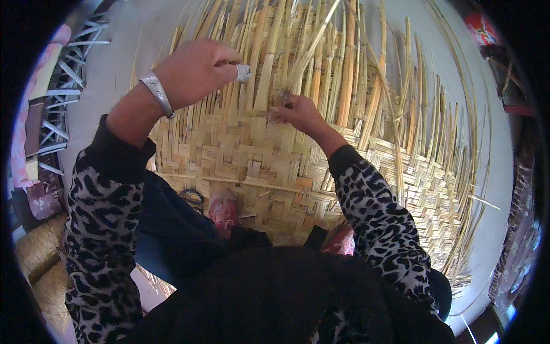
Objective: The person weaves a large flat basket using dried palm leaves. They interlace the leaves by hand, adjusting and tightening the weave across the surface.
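A large woven bamboo mat point(240, 155) lies on the floor, its far part still loose upright strips point(344, 74). My left hand point(197, 69), with a silver bangle at the wrist and a taped fingertip, presses on the strips at the mat's weaving edge, fingers curled. My right hand point(298, 112) pinches a thin bamboo strip point(309, 51) that runs up and away from the weave. Both sleeves have a leopard pattern. My feet in pink shoes point(223, 209) rest on the woven part.
A pale concrete floor point(120, 63) surrounds the mat. White metal frames point(63, 80) lie at the upper left, woven baskets point(37, 258) at the lower left, and red objects point(481, 28) at the upper right. Loose strip ends fan out at the right point(452, 143).
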A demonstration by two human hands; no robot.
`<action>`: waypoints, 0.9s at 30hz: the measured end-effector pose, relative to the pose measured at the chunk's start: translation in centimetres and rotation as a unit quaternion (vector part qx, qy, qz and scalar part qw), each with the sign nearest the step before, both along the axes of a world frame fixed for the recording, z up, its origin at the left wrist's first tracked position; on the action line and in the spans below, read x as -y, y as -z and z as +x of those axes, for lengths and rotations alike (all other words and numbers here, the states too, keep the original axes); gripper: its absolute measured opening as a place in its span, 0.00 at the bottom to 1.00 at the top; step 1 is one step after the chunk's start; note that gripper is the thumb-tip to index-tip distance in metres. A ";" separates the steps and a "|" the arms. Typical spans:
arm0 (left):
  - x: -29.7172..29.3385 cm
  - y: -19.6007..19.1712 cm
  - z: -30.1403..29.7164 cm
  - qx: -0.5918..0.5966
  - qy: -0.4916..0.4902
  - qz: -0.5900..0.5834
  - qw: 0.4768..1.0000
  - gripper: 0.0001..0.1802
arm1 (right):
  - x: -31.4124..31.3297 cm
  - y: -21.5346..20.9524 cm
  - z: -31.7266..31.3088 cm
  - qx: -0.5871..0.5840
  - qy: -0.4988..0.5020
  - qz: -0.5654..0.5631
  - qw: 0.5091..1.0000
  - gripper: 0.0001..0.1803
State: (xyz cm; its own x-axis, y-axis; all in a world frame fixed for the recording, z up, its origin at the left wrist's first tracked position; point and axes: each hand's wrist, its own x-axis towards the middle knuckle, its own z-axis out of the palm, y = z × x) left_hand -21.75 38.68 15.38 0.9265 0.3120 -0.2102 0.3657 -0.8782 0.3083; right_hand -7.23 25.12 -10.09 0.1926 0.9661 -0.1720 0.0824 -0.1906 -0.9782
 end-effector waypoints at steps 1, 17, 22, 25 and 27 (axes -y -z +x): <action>0.1 -0.1 -0.3 0.015 0.017 0.024 0.999 0.17 | 0.2 1.2 -0.7 0.021 0.011 0.005 1.000 0.18; 2.4 -1.8 -2.2 -0.049 0.011 0.021 0.998 0.19 | 0.4 5.8 -2.3 0.047 0.056 -0.018 0.997 0.19; 2.2 -1.5 -1.9 -0.056 0.018 0.004 0.998 0.20 | 0.8 5.0 -2.2 0.093 0.036 -0.025 0.995 0.14; 2.0 -1.3 -1.8 -0.057 0.034 0.015 0.998 0.20 | 1.6 3.8 -2.5 0.160 0.026 -0.007 0.987 0.14; 2.0 -1.2 -1.6 -0.065 0.040 0.018 0.997 0.20 | 1.7 3.3 -3.0 0.183 0.031 0.033 0.982 0.15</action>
